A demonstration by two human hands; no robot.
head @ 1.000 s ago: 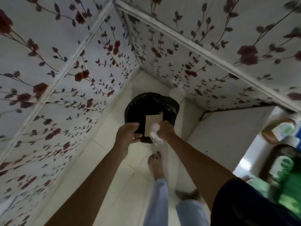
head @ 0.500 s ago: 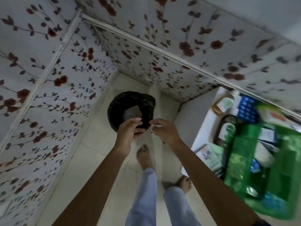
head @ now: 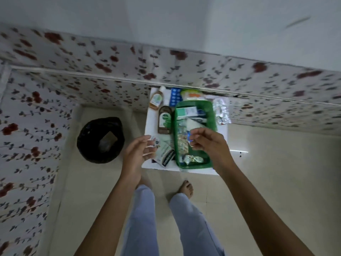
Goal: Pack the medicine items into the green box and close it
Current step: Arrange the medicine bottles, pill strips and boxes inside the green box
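Note:
The green box [head: 211,115] stands open on a small white table [head: 201,171], with cartons, blister strips and foil sachets inside. My right hand [head: 208,145] hovers over its near half, fingers curled and apart, holding nothing. My left hand [head: 137,154] hangs open at the table's left edge, just above a white medicine carton [head: 166,156]. Left of the box lie a dark brown bottle [head: 163,120] and an amber bottle [head: 156,98]. A blue blister pack [head: 175,97] and a white packet [head: 191,94] lie behind the box, silver blister strips [head: 222,112] to its right.
A bin with a black liner [head: 100,139] stands on the tiled floor left of the table, with cardboard inside. Flower-patterned walls close in at the left and behind the table. My legs and bare feet are below the table's near edge.
The view swung right from the bin to the table. Both hands moved from over the bin to the table, and the card and white scrap they held a second ago are gone.

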